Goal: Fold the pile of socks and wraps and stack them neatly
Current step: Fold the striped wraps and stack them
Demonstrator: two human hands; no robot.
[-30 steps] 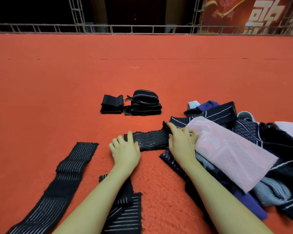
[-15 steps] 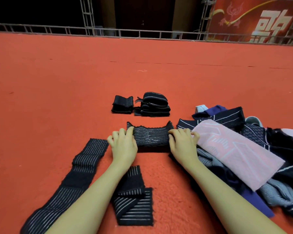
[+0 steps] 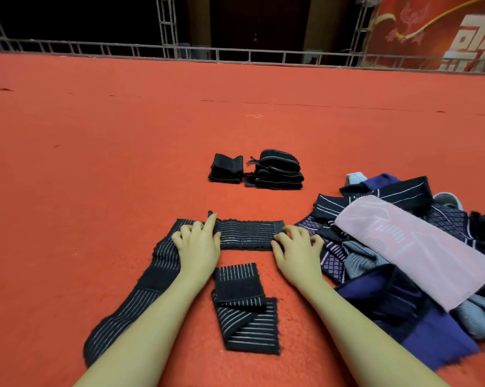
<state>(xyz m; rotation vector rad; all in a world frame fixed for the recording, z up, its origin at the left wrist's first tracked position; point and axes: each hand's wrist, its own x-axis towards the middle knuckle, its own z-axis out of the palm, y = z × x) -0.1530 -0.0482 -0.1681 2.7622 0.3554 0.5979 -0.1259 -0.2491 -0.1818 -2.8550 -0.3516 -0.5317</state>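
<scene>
A short black wrap with white stripes lies flat on the red carpet between my hands. My left hand presses on its left end with the index finger straight, where it overlaps the top of a long black striped wrap. My right hand has its fingers curled over the short wrap's right end. A loosely folded striped wrap lies between my forearms. Two stacks of folded black wraps sit farther ahead. The unsorted pile, topped by a pink sock, lies on the right.
Red carpet covers the whole floor. A metal truss rail runs along the far edge, with a red banner at the back right. Purple and dark patterned socks spread from the pile toward my right forearm.
The short wrap has come out of the pile and moved left; it now lies flat, and its left end overlaps the top of the long wrap. Both hands moved left with it.
</scene>
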